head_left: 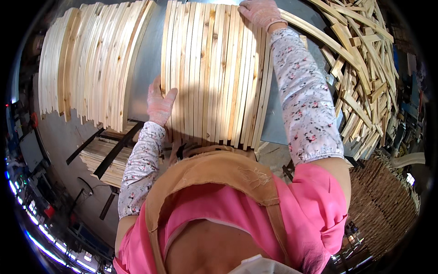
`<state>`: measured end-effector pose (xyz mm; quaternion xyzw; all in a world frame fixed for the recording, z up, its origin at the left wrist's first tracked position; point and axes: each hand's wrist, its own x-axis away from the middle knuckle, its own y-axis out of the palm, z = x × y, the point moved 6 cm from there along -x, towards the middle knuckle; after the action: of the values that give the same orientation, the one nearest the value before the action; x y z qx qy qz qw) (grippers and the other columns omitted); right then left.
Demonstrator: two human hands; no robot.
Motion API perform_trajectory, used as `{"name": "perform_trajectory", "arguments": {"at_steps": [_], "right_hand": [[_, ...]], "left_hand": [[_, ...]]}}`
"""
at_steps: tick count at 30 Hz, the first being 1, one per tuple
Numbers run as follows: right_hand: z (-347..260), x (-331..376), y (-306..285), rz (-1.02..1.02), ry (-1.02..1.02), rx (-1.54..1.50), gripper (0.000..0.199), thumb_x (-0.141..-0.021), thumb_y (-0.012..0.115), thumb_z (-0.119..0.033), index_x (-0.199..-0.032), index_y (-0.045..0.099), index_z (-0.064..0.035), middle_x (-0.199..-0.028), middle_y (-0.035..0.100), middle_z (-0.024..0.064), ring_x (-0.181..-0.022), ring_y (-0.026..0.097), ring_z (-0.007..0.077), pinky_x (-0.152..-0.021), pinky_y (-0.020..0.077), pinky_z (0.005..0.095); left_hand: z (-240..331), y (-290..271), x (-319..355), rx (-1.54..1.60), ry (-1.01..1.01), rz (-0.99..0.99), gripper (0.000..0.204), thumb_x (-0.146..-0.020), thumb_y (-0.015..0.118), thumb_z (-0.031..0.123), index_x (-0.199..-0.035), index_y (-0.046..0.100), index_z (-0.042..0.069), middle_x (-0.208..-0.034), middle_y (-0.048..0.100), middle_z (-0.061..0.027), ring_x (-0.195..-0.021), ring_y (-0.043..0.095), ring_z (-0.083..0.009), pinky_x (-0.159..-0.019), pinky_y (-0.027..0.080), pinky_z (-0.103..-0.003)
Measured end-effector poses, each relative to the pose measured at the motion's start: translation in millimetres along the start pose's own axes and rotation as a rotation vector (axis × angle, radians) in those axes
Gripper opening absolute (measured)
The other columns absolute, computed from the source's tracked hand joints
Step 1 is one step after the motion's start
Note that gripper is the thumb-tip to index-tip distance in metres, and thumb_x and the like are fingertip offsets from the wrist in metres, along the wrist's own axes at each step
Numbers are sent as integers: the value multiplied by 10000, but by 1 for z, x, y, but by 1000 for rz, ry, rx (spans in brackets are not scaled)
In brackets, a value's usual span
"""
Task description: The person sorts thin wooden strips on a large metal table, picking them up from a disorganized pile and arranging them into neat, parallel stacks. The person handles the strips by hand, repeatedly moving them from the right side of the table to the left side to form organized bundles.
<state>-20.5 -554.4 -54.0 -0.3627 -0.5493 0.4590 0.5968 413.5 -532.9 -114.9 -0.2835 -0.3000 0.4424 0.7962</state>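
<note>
A row of long, narrow wooden strips (205, 73) lies side by side on a grey metal table in front of me. My left hand (160, 104), in a pale glove, is at the left side of this row, with its thumb apart from the fingers. Part of those fingers is hidden beside the outermost strip. Over the far right end of the row lies my right hand (261, 13), also gloved, its fingers stretched leftward across the strip tops. Neither hand is wrapped around a strip.
Another row of wooden strips (98, 64) lies on the left of the metal table (145, 68). A loose heap of wood pieces (365, 86) fills the right, with one long strip (326, 39) slanting toward it. Dark metal bars (117, 150) and stacked strips sit lower left.
</note>
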Motion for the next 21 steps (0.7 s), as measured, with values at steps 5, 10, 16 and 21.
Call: {"name": "perform_trajectory", "arguments": {"at_steps": [5, 10, 16, 21], "right_hand": [[-10, 31, 1, 442, -241, 111, 342, -949, 623, -375, -1150, 742, -126, -1117, 739, 87, -1120, 665, 296, -1008, 512, 471], [-80, 81, 9, 569, -20, -369, 394, -973, 600, -418, -1161, 735, -99, -1169, 728, 99, -1170, 643, 313, -1056, 499, 448], [-16, 27, 38, 517, 285, -60, 417, -1002, 540, -377, -1294, 647, -100, -1287, 695, 106, -1212, 627, 316, -997, 519, 485], [-30, 45, -39, 522, 63, 240, 342, -880, 703, -384, -1103, 747, -129, -1056, 748, 103, -993, 704, 334, -905, 543, 481]], "left_hand": [[11, -3, -2, -2, -2, -3, 767, -881, 805, 351, -1520, 517, 40, -1396, 574, -211, -1304, 560, -369, -1131, 444, -469], [-5, 5, -3, 122, -72, -28, 757, -860, 807, 367, -1492, 548, 40, -1413, 579, -216, -1319, 555, -381, -1141, 444, -465], [17, -5, -7, -3, -117, -14, 738, -842, 823, 312, -1476, 560, 42, -1377, 599, -190, -1273, 593, -363, -1112, 479, -445], [2, 7, -10, 158, -87, -7, 713, -833, 836, 229, -1468, 572, 41, -1360, 595, -165, -1254, 601, -305, -1104, 483, -412]]}}
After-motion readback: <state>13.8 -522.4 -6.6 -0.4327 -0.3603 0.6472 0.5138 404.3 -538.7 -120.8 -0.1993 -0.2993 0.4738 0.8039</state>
